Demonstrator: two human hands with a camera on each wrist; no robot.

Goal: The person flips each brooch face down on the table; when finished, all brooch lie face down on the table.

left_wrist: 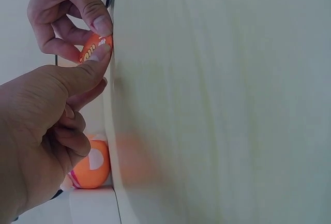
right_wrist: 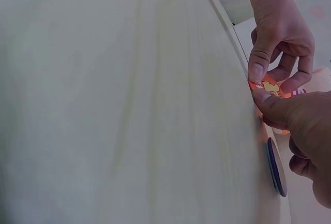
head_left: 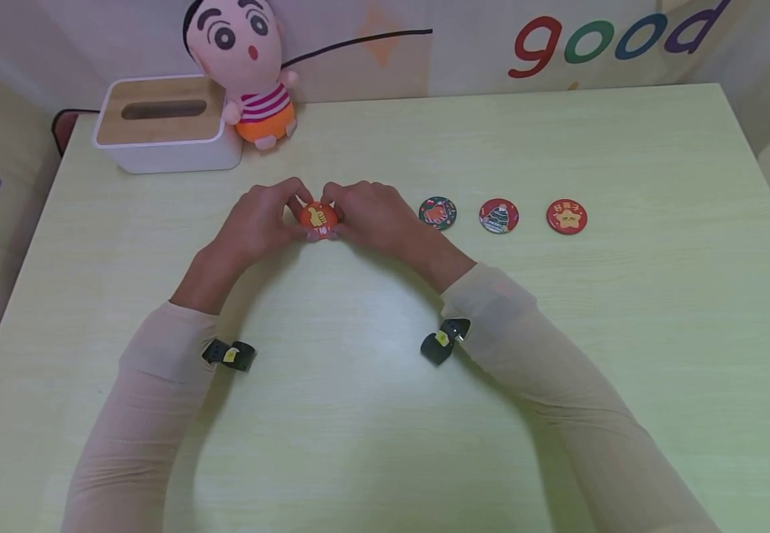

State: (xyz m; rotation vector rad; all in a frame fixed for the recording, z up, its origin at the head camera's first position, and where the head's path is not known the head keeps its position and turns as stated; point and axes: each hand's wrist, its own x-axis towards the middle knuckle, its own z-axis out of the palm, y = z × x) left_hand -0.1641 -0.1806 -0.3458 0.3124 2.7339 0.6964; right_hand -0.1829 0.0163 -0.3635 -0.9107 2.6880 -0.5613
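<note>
Pale table (head_left: 332, 414) with three badges (head_left: 499, 215), box (head_left: 158, 133), doll (head_left: 265, 111)

Pale long sleeves (head_left: 141, 403) bear small black devices (head_left: 243, 357) (each with a yellow patch (head_left: 231, 355), possibly a sticker).

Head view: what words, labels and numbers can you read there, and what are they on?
"good": on the backdrop.
"好孩子": on the star badge.
Thumbs-up badge: white writing, too small to read.
Tree badge and dark badge: any writing is too small to read.
I can't make out any numbers.
</note>
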